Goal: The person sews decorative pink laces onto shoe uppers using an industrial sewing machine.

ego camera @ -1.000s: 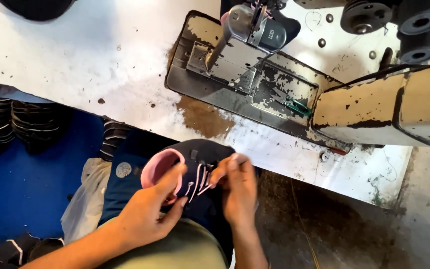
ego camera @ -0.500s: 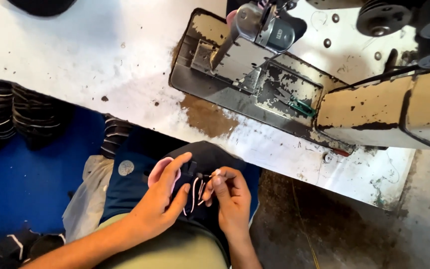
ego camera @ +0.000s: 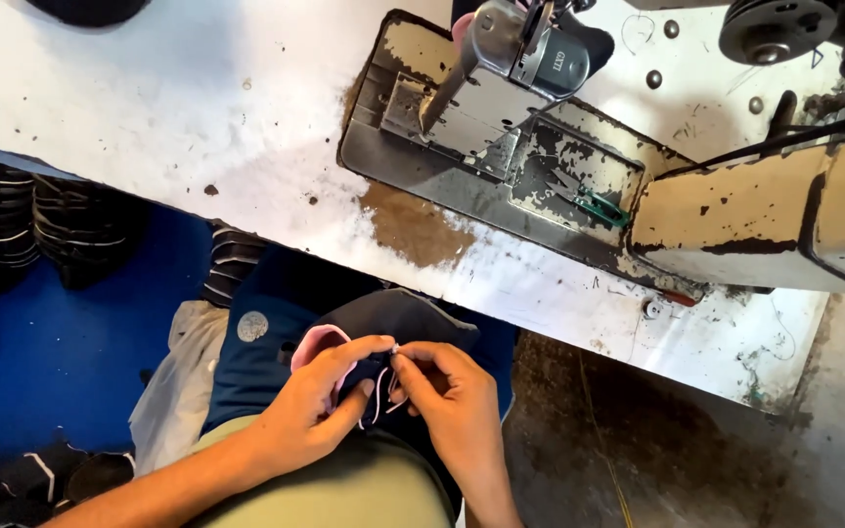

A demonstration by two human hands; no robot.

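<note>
A dark fabric piece (ego camera: 398, 318) with a pink lining (ego camera: 317, 342) and white stripes lies in my lap, below the table edge. My left hand (ego camera: 320, 406) grips its left side, thumb and fingers pinched over the fabric. My right hand (ego camera: 447, 391) pinches the same piece from the right, fingertips meeting the left thumb at a small white bit. Both hands are close together, touching the fabric.
An old sewing machine (ego camera: 735, 205) with a worn metal bed plate (ego camera: 481, 156) and needle head (ego camera: 525, 49) stands on the stained white table (ego camera: 149, 108). Small green snips (ego camera: 599, 205) lie on the plate. Stacks of dark striped pieces (ego camera: 41, 225) sit at left over blue material (ego camera: 61, 342).
Both hands have drawn closer together on the fabric piece and folded it tighter; less of the pink lining shows. The view has shifted slightly.
</note>
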